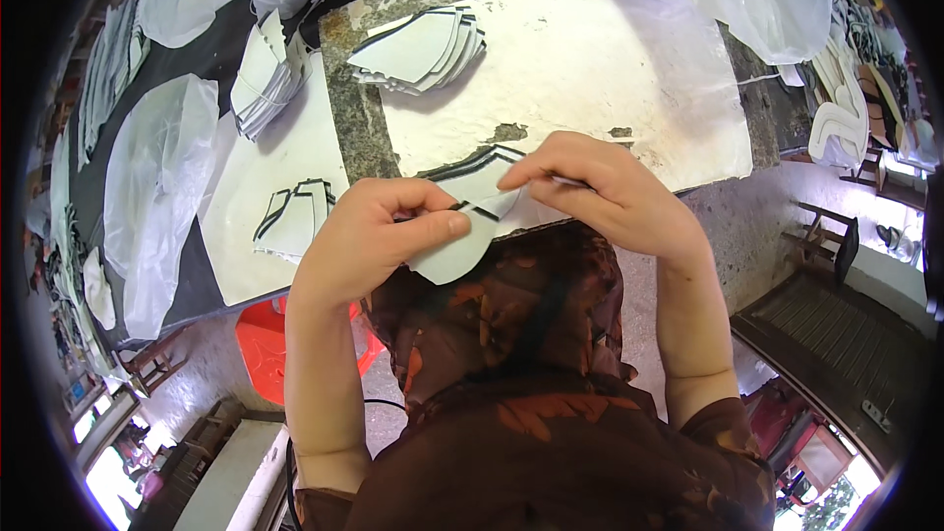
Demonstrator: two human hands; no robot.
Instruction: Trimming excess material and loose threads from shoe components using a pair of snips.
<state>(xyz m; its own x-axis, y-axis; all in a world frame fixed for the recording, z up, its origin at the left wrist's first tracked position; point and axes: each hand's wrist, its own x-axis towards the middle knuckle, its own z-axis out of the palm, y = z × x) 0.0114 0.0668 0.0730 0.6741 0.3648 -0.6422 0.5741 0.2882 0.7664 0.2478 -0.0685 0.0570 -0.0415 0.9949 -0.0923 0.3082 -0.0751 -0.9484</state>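
Observation:
Just past the table's near edge, a white cut piece with black edging (454, 254) is held between my two hands. My left hand (379, 231) pinches its left side, thumb on top and fingers curled. On the other side, my right hand (600, 187) has its index fingertip on the piece, the other fingers bent in close; the thumb is mostly hidden. A second white, black-edged part (482, 175) lies against the held one, and I cannot tell whether they are joined. Farther off, a fanned stack of similar white pieces (418, 47) rests on the board.
The pale board (580, 49) sits on a speckled stone slab (362, 123). At left are a tied bundle of white pieces (264, 84), a few black-edged pieces (293, 219) and a clear plastic bag (157, 197). A red stool (261, 349) stands below the table, a dark slatted bench (836, 344) at right.

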